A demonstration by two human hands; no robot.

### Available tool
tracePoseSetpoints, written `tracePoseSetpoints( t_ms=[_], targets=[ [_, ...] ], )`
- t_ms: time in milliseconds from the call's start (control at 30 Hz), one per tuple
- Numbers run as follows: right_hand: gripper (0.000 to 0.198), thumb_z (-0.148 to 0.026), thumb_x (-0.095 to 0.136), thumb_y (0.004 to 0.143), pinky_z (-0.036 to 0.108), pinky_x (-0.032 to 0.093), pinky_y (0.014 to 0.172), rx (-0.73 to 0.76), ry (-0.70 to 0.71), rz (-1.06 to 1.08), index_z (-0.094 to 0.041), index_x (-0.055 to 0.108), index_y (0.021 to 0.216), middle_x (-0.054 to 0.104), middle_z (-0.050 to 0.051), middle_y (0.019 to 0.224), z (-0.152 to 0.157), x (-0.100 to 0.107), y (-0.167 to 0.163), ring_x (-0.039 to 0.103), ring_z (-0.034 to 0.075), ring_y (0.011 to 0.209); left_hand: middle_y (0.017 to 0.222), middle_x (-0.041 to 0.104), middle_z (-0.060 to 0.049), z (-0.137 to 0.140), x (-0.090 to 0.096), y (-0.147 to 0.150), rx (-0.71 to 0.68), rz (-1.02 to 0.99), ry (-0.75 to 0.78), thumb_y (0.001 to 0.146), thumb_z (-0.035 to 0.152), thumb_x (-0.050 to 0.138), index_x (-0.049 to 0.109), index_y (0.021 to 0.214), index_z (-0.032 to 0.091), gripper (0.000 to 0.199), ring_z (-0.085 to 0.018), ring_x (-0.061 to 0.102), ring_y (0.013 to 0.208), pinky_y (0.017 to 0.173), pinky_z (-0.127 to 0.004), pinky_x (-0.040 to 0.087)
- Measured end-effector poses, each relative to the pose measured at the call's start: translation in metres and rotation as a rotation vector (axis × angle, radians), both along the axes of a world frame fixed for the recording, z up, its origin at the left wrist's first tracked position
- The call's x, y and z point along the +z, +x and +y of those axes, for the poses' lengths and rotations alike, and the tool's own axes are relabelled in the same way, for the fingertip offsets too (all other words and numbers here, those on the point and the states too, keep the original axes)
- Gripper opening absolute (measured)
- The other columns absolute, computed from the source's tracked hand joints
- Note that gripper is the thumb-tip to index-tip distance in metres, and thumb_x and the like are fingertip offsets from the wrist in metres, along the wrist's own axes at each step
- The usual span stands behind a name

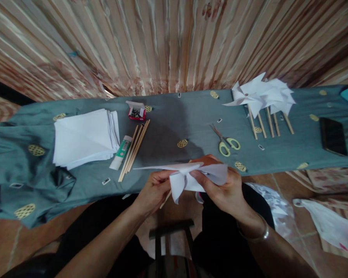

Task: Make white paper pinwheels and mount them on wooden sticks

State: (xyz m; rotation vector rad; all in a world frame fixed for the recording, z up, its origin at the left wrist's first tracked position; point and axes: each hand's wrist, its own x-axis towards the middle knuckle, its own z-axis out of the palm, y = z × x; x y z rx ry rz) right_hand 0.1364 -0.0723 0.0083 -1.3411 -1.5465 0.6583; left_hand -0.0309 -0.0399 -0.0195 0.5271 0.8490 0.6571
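Observation:
A white paper pinwheel (179, 181) is between my two hands, just in front of the table's near edge. My left hand (155, 192) is closed at its left side, with a wooden stick (166, 200) showing below the paper. My right hand (223, 187) grips the paper from the right, thumb pressed on the front near the middle. The fingers behind the paper are partly hidden. Beyond my hands lie green-handled scissors (224, 142). To the left are several loose wooden sticks (135, 150) and a glue stick (121, 153).
A stack of white paper (82, 137) lies at left, near a small red box (137, 112) of metal bits. Several pinwheels on sticks (263, 96) lie at back right. A phone (333, 136) rests farther right on the green tablecloth (162, 135). A curtain (162, 46) hangs behind.

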Motion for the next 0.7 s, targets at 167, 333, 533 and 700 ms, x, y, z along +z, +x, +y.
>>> tracePoseSetpoints(
  t_ms=[167, 333, 533, 700],
  targets=[
    [0.020, -0.035, 0.069, 0.076, 0.024, 0.046, 0.048, -0.054, -0.435, 0.344, -0.016, 0.068, 0.069, 0.066, 0.001, 0.061, 0.006, -0.015, -0.007, 0.056, 0.012, 0.052, 0.063, 0.070, -0.003, -0.010, -0.004, -0.001, 0.075, 0.033, -0.061, 0.054, 0.029, 0.086, 0.077, 0.067, 0.017, 0.021, -0.016, 0.064, 0.066, 0.063, -0.024, 0.049],
    [0.027, -0.040, 0.077, 0.065, 0.023, 0.044, 0.047, -0.015, -0.641, 0.511, -0.014, 0.069, 0.068, 0.067, 0.002, 0.061, 0.013, -0.033, -0.012, 0.055, 0.011, 0.050, 0.053, 0.065, 0.000, -0.024, -0.015, -0.004, 0.135, 0.113, -0.140, 0.048, 0.027, 0.087, 0.073, 0.058, 0.015, 0.021, -0.008, 0.053, 0.049, 0.053, -0.019, 0.044],
    [0.034, -0.044, 0.078, 0.060, 0.022, 0.041, 0.043, 0.082, -0.730, 0.489, -0.013, 0.068, 0.067, 0.066, 0.002, 0.058, 0.012, -0.047, -0.022, 0.052, 0.010, 0.047, 0.052, 0.064, 0.000, -0.049, -0.027, -0.016, 0.255, 0.122, -0.218, 0.046, 0.019, 0.086, 0.071, 0.059, 0.013, 0.020, -0.006, 0.052, 0.047, 0.050, -0.016, 0.042],
    [0.032, -0.041, 0.078, 0.060, 0.023, 0.041, 0.044, 0.153, -0.757, 0.368, -0.012, 0.069, 0.068, 0.067, 0.002, 0.059, 0.013, -0.049, -0.034, 0.055, 0.012, 0.048, 0.050, 0.062, 0.000, -0.065, -0.029, -0.023, 0.363, 0.044, -0.273, 0.051, 0.011, 0.083, 0.069, 0.059, 0.011, 0.016, -0.006, 0.054, 0.047, 0.049, -0.015, 0.044]
  ],
)
